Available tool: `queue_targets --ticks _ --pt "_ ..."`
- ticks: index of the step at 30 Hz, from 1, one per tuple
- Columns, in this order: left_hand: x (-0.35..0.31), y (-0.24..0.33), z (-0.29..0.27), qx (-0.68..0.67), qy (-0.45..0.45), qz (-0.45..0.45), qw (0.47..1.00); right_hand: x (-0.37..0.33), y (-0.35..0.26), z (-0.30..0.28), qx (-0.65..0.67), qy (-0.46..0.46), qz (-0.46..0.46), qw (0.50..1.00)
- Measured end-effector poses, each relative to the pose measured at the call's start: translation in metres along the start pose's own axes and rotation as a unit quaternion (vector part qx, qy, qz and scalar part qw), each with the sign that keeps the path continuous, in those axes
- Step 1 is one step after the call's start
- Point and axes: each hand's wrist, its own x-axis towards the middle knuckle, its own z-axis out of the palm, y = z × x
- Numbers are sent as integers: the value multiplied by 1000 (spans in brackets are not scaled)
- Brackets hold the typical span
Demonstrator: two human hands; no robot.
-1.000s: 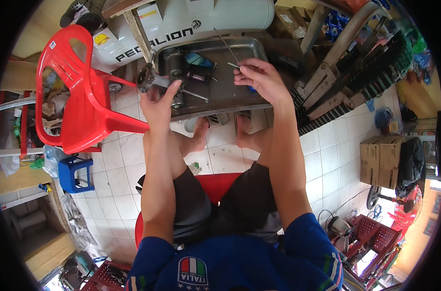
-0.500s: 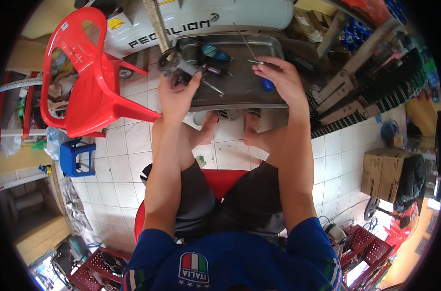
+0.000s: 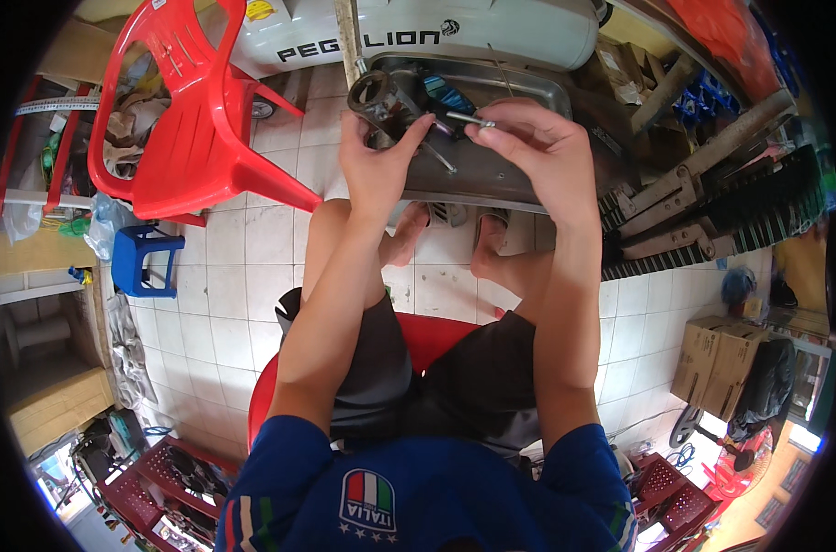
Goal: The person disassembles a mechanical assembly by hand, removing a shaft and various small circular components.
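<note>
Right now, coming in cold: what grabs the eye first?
The glossy red chair at upper left, then the big pale tank across the top. Just below the tank, at a dark metal tray, the left hand holds a ring-ended metal part and the right hand pinches a small metal pin.

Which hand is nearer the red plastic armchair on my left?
Left. Your left hand, holding a ring-ended metal part, is right of the armchair; your right hand, pinching a short metal rod, is farther right.
</note>
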Motion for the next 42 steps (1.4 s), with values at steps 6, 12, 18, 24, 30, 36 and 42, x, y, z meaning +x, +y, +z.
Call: queue_targets --ticks 6,12,18,24,30,36,42 --pt "-7 4 4 -11 23 -2 1000 -6 -10 38 -69 -2 -83 994" --pt "-10 13 6 -41 16 -10 999 -4 -3 43 -74 -9 -86 994" --pt "-8 -2 5 -3 -1 59 998 -1 8 39 -82 6 -86 993" --pt "-12 2 9 -24 -26 17 999 0 10 35 -52 28 -71 996" --pt "-11 -5 13 -35 -23 29 999 1 6 32 41 64 -24 997" --pt "-10 -5 11 -66 -29 29 997 0 9 24 86 39 -49 994" --pt "-11 -1 12 -30 -34 56 997 -2 1 24 138 14 -61 988"
